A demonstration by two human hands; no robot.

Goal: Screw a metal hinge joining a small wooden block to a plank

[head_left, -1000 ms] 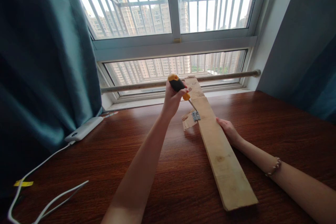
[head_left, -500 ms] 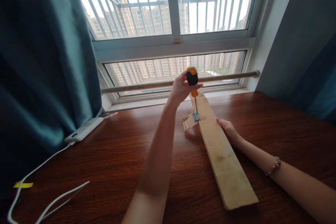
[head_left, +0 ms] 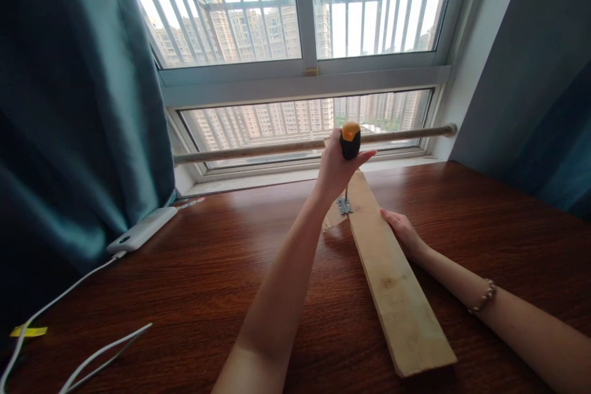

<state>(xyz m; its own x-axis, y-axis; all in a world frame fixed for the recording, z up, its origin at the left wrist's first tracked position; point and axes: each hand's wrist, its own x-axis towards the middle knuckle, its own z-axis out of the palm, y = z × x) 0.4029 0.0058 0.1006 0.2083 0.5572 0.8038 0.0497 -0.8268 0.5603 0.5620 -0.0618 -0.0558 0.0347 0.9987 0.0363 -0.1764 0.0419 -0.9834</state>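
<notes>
My left hand (head_left: pixel 339 163) is closed round the yellow and black handle of a screwdriver (head_left: pixel 350 141). The screwdriver's shaft runs down to a small metal hinge (head_left: pixel 344 206), its tip hidden or too small to make out. One leaf of the hinge lies on the left edge of a long pale wooden board (head_left: pixel 392 277), the other over a thin ragged-edged scrap (head_left: pixel 335 219). Against the board's right edge, my right hand (head_left: pixel 404 231) grips with its fingertips; part of its fingers is hidden.
A dark red-brown wooden table (head_left: pixel 221 271) carries the board. To the left are a white power bank (head_left: pixel 143 231), a white cable (head_left: pixel 106 345) and a yellow strip (head_left: pixel 28 332). A blue curtain (head_left: pixel 83 104) hangs there. Behind, a metal rail (head_left: pixel 258 149) crosses the window.
My left hand and the screwdriver's handle have swung to the right, tilting the handle over, while the shaft's lower end stays at the hinge. My right hand stays at the board's edge.
</notes>
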